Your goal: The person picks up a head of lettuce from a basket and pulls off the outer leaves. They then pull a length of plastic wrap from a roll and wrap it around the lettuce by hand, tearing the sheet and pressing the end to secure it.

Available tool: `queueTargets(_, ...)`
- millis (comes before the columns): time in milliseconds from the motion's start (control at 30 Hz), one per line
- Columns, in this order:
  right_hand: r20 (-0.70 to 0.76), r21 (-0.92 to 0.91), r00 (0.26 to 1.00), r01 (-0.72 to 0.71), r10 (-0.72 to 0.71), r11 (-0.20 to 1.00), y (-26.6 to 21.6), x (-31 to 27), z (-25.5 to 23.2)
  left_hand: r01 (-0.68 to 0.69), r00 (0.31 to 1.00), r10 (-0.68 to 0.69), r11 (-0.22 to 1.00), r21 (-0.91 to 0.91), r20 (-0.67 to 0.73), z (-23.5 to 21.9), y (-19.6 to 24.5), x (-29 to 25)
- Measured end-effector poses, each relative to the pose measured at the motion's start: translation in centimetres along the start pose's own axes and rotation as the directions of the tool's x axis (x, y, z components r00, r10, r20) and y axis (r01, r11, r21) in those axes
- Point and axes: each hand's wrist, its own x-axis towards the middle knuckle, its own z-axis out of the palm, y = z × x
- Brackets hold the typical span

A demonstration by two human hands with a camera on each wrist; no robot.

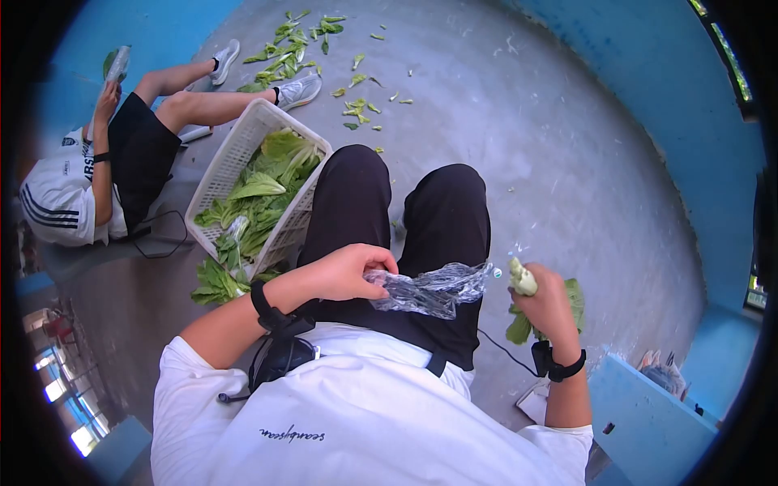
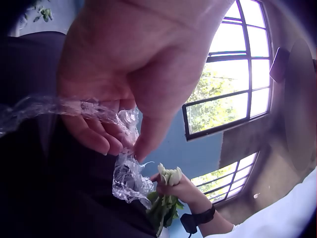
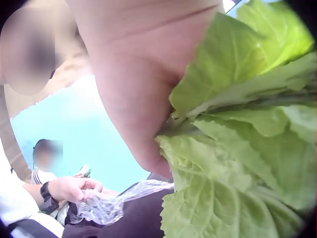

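Note:
Over my lap, my left hand (image 1: 348, 272) pinches crumpled clear plastic bags (image 1: 433, 290) between thumb and fingers. The film stretches rightward across the dark trousers; in the left wrist view the thumb meets the fingertips on the plastic (image 2: 130, 181). Out to the right of the knees, my right hand (image 1: 547, 304) grips a head of leafy greens (image 1: 523, 279) around its stalks. Its pale cut base points up out of the fist, and the leaves (image 3: 223, 168) spread out on the hand's other side. The bags' far end lies near the right hand.
Left of my knees stands a white plastic crate (image 1: 212, 174) of leafy greens, with more greens (image 1: 217, 283) beside it. Loose leaves (image 1: 284, 61) litter the concrete floor (image 1: 567, 178). Another person (image 1: 69, 190) sits at the left, holding a wrapped vegetable (image 1: 119, 65). A blue bench (image 1: 648, 421) stands lower right.

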Motion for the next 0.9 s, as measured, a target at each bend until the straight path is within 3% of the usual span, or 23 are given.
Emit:
queueTargets(67, -0.03, 0.025, 0.999, 0.03, -0.03, 0.999, -1.2, 1.0, 0.0, -0.031, 0.999, 0.032, 0.993, 0.118, -0.005, 0.1, -0.1, -0.1)
queueTargets(167, -0.03, 0.048, 0.995, 0.098, -0.096, 0.994, -3.6, 2.6, 1.3, -0.04, 0.999, 0.04, 0.999, -0.029, -0.011, 0.7, -1.4, 0.4)
queueTargets(267, 0.029, -0.019, 0.989, 0.143, -0.142, 0.99, -3.9, 4.4, 3.9, 0.001, 1.0, -0.001, 1.0, 0.024, 0.028, 0.6, 0.3, 0.2)
queueTargets(367, 0.066, -0.045, 0.983, 0.175, -0.172, 0.984, -3.6, 4.5, 4.5, -0.051, 0.998, 0.048, 0.996, -0.069, -0.041, 0.9, -1.1, 0.2)
queueTargets(600, -0.077, -0.004, 0.991, 0.109, -0.109, 0.994, -1.7, 5.2, 3.4, 0.019, 1.0, -0.023, 0.964, -0.266, -0.012, 0.3, -1.3, -0.2)
queueTargets(900, -0.214, -0.007, 0.976, 0.033, -0.034, 0.999, -0.1, 6.3, 3.0, 0.036, 0.999, -0.039, 0.972, -0.232, -0.012, -0.2, -1.0, -0.7)
